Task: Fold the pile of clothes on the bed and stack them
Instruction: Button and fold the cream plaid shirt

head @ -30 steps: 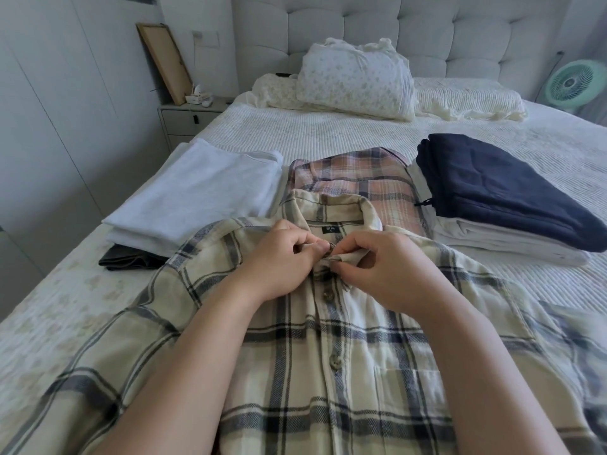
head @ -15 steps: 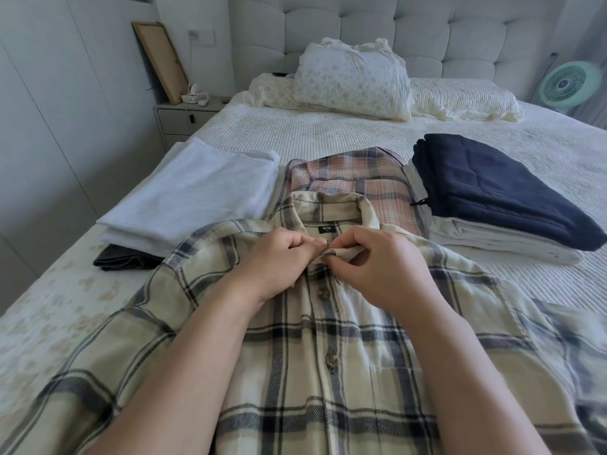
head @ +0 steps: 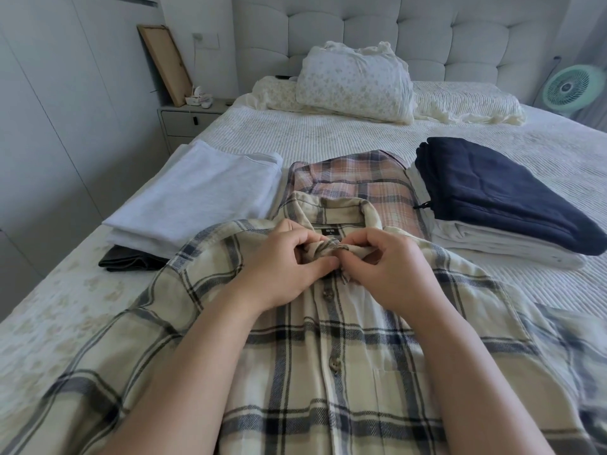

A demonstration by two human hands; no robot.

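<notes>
Both hands, left hand (head: 289,261) and right hand (head: 391,267), pinch the cream plaid flannel shirt (head: 328,356) at its collar; we judge it soft, light, floppy.

Plaid shirt (head: 328,372) lay spread on the bed (head: 328,133), nearest the viewer. Both hands, left hand (head: 282,267) and right hand (head: 391,270), met at its collar. Behind it lay a second folded plaid shirt (head: 354,182); to the left, a folded stack (head: 197,198); to the right, another stack (head: 492,208). Pillows (head: 354,83) lay against the headboard (head: 427,34).
</notes>
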